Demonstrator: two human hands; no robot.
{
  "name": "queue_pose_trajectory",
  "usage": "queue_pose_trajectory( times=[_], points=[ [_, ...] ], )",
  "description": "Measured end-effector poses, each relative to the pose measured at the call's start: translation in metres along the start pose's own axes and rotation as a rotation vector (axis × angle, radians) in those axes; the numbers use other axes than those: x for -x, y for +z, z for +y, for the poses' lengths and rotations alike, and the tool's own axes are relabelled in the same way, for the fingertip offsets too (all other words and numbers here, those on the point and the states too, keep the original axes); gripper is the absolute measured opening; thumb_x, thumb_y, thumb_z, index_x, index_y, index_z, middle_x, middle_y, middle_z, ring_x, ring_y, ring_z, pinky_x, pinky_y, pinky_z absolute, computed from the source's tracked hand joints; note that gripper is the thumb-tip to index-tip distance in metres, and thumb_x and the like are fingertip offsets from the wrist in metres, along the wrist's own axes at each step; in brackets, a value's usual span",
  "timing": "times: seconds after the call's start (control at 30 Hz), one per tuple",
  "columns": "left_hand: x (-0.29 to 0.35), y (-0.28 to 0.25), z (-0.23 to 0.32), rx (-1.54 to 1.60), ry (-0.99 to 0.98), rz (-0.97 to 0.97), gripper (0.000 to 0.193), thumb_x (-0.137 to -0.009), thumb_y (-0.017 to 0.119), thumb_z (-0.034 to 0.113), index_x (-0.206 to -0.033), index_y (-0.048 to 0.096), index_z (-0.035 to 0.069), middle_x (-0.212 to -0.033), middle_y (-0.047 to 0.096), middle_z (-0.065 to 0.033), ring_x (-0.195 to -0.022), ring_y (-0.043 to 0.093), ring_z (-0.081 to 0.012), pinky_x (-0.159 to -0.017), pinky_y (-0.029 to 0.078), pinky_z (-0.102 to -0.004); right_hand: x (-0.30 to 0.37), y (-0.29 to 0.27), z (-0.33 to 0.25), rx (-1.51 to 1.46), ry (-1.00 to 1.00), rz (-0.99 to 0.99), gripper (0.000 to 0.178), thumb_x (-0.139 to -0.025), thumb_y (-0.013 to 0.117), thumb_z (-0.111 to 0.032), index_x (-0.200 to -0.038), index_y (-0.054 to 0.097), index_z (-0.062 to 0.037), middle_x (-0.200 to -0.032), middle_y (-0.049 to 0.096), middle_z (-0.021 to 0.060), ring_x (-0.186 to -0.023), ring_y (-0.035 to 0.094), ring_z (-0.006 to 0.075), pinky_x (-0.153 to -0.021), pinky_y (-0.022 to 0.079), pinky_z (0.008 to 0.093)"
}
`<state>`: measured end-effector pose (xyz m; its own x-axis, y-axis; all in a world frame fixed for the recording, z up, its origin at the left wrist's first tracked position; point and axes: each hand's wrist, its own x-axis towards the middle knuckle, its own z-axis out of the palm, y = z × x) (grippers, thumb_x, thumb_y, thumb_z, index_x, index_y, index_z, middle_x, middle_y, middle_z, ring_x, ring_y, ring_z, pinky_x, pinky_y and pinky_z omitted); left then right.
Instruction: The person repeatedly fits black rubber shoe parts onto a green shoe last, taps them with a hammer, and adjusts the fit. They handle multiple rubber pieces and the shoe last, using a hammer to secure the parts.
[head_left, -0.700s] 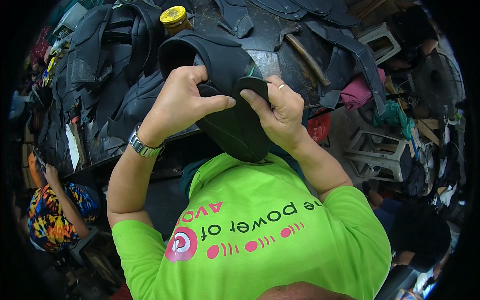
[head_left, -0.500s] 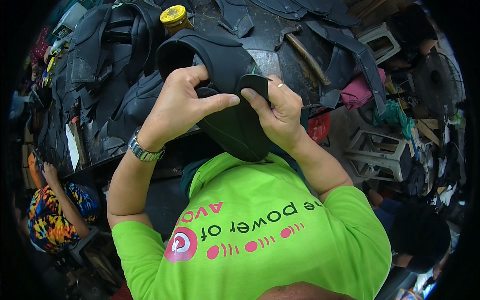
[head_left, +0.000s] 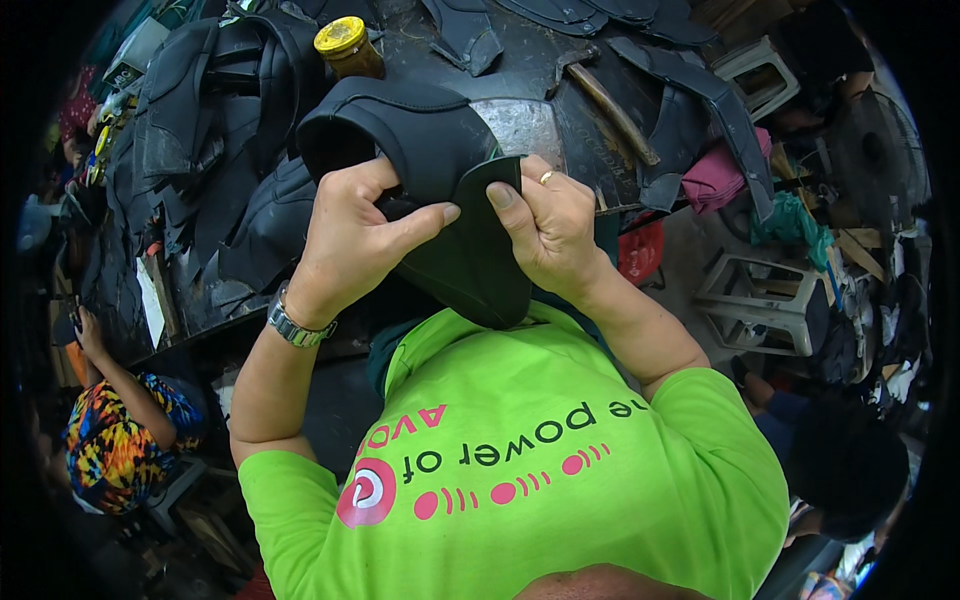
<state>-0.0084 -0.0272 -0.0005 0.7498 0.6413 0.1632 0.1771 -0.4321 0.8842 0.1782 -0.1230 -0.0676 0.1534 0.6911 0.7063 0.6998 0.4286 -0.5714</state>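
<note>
A black shoe upper (head_left: 425, 135) is held up in front of my chest, its rounded opening to the left and its narrow end pointing down at my shirt. My left hand (head_left: 362, 225) has its fingers hooked inside the opening, with the thumb lying along the outside. On the other side, my right hand (head_left: 552, 222) pinches a raised edge of the upper between thumb and bent fingers. A thin green line shows near that pinched edge. The left fingertips are hidden inside the upper.
A dark worktable (head_left: 415, 50) carries stacked black shoe uppers (head_left: 180, 110), a yellow-lidded jar (head_left: 348, 48) and a wooden-handled hammer (head_left: 612, 110). To the right stand a grey plastic stool (head_left: 765, 300) and a fan (head_left: 875, 150). A person in a patterned shirt (head_left: 120, 440) sits at left.
The upper has shifted slightly left and down. My right hand has drawn its edge lower, so more of the raised flap shows. Both hands keep hold.
</note>
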Motion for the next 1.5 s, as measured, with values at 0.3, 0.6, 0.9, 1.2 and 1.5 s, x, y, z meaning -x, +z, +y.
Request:
queue_pose_trajectory(
  times=[0.3, 0.6, 0.9, 1.2, 1.5],
  points=[
    [0.006, 0.004, -0.010, -0.079, 0.049, 0.036, 0.027, -0.077, 0.080, 0.012, -0.099, 0.074, -0.002, -0.086, 0.076, -0.0107, -0.072, 0.072, -0.0135, -0.066, 0.054, -0.0249, 0.004, 0.002, -0.010, -0.327, 0.245, -0.040, 0.043, -0.098, 0.057, -0.014, -0.059, 0.051, 0.0011, -0.058, 0.045, 0.0132, -0.050, 0.044, 0.0211, -0.050, 0.036, 0.0367],
    [0.011, 0.002, -0.012, -0.154, 0.060, 0.043, 0.026, -0.076, 0.081, 0.013, -0.097, 0.074, -0.001, -0.078, 0.072, -0.0119, -0.057, 0.063, -0.0120, -0.054, 0.047, -0.0257, 0.008, 0.008, -0.018, -0.736, 0.720, -0.062, 0.046, -0.103, 0.052, -0.022, -0.063, 0.053, 0.0005, -0.059, 0.051, -0.0033, -0.060, 0.041, 0.0053, -0.053, 0.033, 0.0295],
    [0.011, -0.002, -0.013, -0.068, 0.055, 0.018, 0.023, -0.077, 0.081, 0.011, -0.090, 0.071, -0.005, -0.071, 0.068, -0.0091, -0.058, 0.057, -0.0074, -0.054, 0.046, -0.0253, -0.003, 0.005, -0.017, -1.018, 1.145, -0.138, 0.046, -0.099, 0.058, -0.036, -0.081, 0.071, 0.0044, -0.075, 0.070, 0.0071, -0.063, 0.063, 0.0096, -0.055, 0.046, 0.0224],
    [0.013, -0.006, -0.015, -0.152, 0.027, -0.002, 0.022, -0.077, 0.081, 0.011, -0.090, 0.071, -0.005, -0.072, 0.069, -0.0098, -0.058, 0.059, -0.0096, -0.056, 0.047, -0.0257, -0.010, 0.015, -0.004, -0.978, 1.180, -0.256, 0.060, -0.097, 0.059, -0.051, -0.098, 0.071, 0.0073, -0.083, 0.072, 0.0128, -0.072, 0.068, 0.0156, -0.061, 0.052, 0.0253],
    [0.014, -0.006, -0.009, -0.068, -0.010, -0.037, 0.026, -0.076, 0.081, 0.010, -0.096, 0.072, -0.004, -0.082, 0.074, -0.0127, -0.072, 0.071, -0.0136, -0.065, 0.053, -0.0261, -0.016, 0.001, 0.002, -0.929, 1.148, -0.312, 0.042, -0.096, 0.064, -0.040, -0.104, 0.070, 0.0008, -0.092, 0.072, 0.0078, -0.077, 0.069, 0.0138, -0.067, 0.056, 0.0256]
  ],
)
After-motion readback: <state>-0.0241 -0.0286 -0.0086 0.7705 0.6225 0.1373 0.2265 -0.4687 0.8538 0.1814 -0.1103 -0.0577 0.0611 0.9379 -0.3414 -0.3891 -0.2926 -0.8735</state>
